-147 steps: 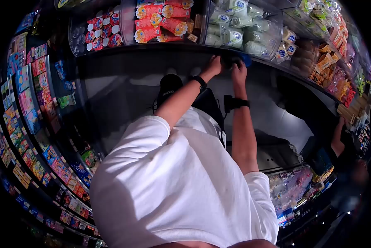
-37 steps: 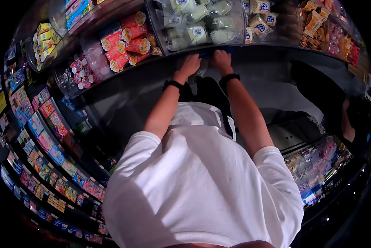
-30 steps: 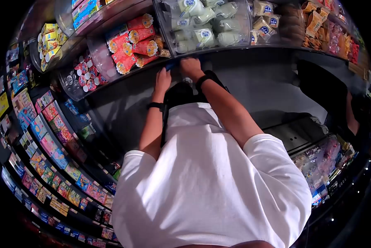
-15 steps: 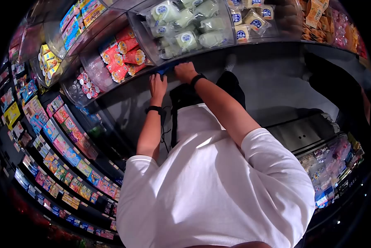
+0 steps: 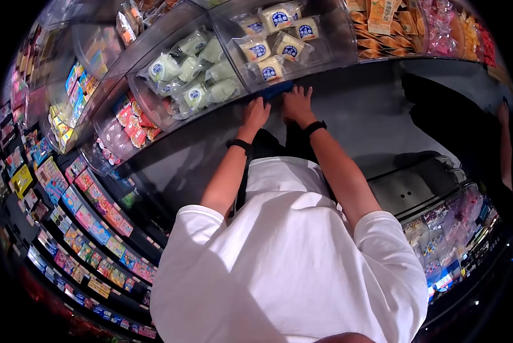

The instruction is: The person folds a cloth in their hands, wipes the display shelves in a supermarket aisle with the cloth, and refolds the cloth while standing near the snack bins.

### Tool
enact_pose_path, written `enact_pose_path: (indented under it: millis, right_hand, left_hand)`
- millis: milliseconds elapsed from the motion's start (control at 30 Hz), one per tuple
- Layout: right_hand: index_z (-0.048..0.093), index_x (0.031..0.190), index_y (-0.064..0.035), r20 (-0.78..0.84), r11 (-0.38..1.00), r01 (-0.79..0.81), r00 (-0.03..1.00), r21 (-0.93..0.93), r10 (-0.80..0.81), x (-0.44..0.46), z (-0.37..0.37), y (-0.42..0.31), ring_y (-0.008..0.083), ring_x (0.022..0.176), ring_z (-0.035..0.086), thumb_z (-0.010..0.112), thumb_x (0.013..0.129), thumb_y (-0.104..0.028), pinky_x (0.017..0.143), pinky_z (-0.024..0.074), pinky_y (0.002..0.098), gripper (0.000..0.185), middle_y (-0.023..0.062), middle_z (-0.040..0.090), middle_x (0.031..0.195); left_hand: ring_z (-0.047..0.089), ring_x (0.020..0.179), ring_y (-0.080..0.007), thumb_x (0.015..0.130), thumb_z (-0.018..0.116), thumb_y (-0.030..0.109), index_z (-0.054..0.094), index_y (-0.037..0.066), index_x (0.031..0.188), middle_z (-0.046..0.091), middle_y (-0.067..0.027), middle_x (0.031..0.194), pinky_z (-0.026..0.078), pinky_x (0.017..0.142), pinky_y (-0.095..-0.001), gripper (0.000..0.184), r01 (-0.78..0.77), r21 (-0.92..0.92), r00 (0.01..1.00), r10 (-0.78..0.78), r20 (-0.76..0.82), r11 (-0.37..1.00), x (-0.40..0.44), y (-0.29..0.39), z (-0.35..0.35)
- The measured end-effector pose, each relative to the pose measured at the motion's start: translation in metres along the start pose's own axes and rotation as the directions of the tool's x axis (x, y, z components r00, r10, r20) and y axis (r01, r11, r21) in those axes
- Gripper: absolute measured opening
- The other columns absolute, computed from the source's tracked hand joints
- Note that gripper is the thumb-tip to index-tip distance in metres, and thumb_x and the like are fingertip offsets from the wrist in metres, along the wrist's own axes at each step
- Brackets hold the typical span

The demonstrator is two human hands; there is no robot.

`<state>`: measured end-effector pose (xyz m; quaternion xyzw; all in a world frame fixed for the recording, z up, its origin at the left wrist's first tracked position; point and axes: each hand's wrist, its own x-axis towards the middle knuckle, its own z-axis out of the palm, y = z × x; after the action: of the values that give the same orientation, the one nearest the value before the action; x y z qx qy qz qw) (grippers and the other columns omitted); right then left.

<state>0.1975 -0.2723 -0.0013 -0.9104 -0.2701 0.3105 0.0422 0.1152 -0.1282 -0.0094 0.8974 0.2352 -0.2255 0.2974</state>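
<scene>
A dark blue cloth-like item lies along the front edge of the clear bins, below the packs of cream-coloured cakes. My left hand is at its left end, fingers curled together on it. On its right end rests my right hand, with some fingers spread; its thumb side is partly hidden. Both wrists wear black bands. Wrapped cream cakes and pale green packs fill the bins just beyond my hands.
Orange packets fill a bin at the upper right. Shelves of small colourful packs curve down the left side. A dark-clothed person's arm shows at the right edge. Behind me on the right stands a grey case-like object beside another display.
The view has moved rightward along the bins, and the cream cakes are now in front of me. Both hands and the blue item have shifted along the edge. The right hand's fingers have spread.
</scene>
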Motion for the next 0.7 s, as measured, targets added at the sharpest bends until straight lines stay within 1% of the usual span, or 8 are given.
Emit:
enact_pose_path:
  millis: [100,200,367,433,467,567,633,700]
  right_hand:
    - [0.066,0.111,-0.0090,-0.018,0.987,-0.143,0.989,0.076,0.145,-0.012,-0.021,0.023,0.0359,0.130,0.040,0.060,0.082,-0.025,0.109,0.0205,0.0686,0.034,0.0188,0.049,0.133]
    - [0.067,0.108,-0.0073,-0.144,0.977,-0.189,0.969,0.099,0.202,-0.008,-0.014,0.040,0.0352,0.131,0.039,0.062,0.081,-0.026,0.108,0.0230,0.0677,0.033,0.0178,0.049,0.133]
    - [0.070,0.098,-0.0048,-0.183,0.984,-0.150,0.969,0.099,0.166,0.001,-0.024,0.030,0.0327,0.122,0.049,0.063,0.078,-0.027,0.107,0.0320,0.0590,0.030,0.0182,0.059,0.119]
    - [0.070,0.089,-0.0031,-0.289,0.996,0.001,0.957,0.092,0.026,-0.007,-0.018,0.019,0.0325,0.109,0.058,0.064,0.076,-0.028,0.102,0.0385,0.0538,0.029,0.0173,0.065,0.103]
    - [0.070,0.081,-0.0006,-0.469,0.984,0.149,0.879,0.098,-0.087,-0.009,-0.013,0.014,0.0352,0.094,0.062,0.068,0.072,-0.027,0.091,0.0466,0.0501,0.028,0.0175,0.066,0.092]
    - [0.069,0.078,-0.0013,-0.499,0.964,0.260,0.842,0.048,-0.202,-0.016,-0.033,-0.003,0.0362,0.086,0.063,0.070,0.071,-0.024,0.081,0.0506,0.0469,0.024,0.0175,0.066,0.087]
    - [0.069,0.076,-0.0031,-0.419,0.911,0.310,0.890,0.273,-0.178,-0.026,-0.042,-0.019,0.0353,0.084,0.064,0.070,0.072,-0.022,0.075,0.0522,0.0460,0.019,0.0164,0.066,0.087]
    - [0.073,0.081,-0.0063,-0.445,0.915,0.359,0.860,0.182,-0.249,-0.041,-0.071,-0.030,0.0341,0.085,0.064,0.070,0.075,-0.025,0.077,0.0524,0.0454,0.020,0.0155,0.067,0.089]
  left_hand:
    - [0.063,0.096,-0.0433,0.091,0.051,0.032,0.057,0.003,0.106,0.066,-0.0234,0.102,0.050,0.083,-0.0530,0.033,-0.135,0.010,0.981,0.132,0.141,0.991,0.012,0.042,-0.014]
    - [0.063,0.099,-0.0417,0.090,0.051,0.030,0.058,0.004,0.107,0.066,-0.0217,0.107,0.049,0.086,-0.0523,0.032,-0.173,0.047,0.979,0.166,0.122,0.984,0.033,0.060,-0.001]
    - [0.059,0.107,-0.0403,0.089,0.052,0.028,0.059,0.001,0.107,0.061,-0.0216,0.117,0.047,0.089,-0.0507,0.033,-0.292,-0.024,0.945,0.292,0.149,0.956,0.034,0.038,-0.004]
    - [0.059,0.105,-0.0416,0.089,0.054,0.028,0.060,0.000,0.103,0.061,-0.0224,0.114,0.047,0.088,-0.0510,0.032,-0.314,-0.037,0.917,0.313,0.246,0.949,0.028,0.020,-0.022]
    - [0.060,0.102,-0.0412,0.088,0.053,0.028,0.061,0.002,0.098,0.063,-0.0231,0.105,0.048,0.088,-0.0510,0.029,-0.308,-0.079,0.921,0.318,0.224,0.948,0.019,0.011,-0.030]
    - [0.058,0.099,-0.0415,0.087,0.054,0.018,0.061,0.002,0.098,0.059,-0.0223,0.104,0.048,0.086,-0.0504,0.021,-0.480,-0.015,0.877,0.481,0.011,0.877,-0.022,-0.015,-0.059]
    - [0.057,0.099,-0.0408,0.087,0.054,0.015,0.061,0.002,0.102,0.058,-0.0213,0.104,0.048,0.086,-0.0499,0.022,-0.530,-0.010,0.848,0.529,-0.029,0.848,-0.041,-0.026,-0.072]
    - [0.057,0.100,-0.0395,0.086,0.054,0.011,0.061,0.001,0.112,0.058,-0.0199,0.105,0.048,0.087,-0.0487,0.028,-0.596,-0.039,0.802,0.592,-0.079,0.802,-0.050,-0.014,-0.088]
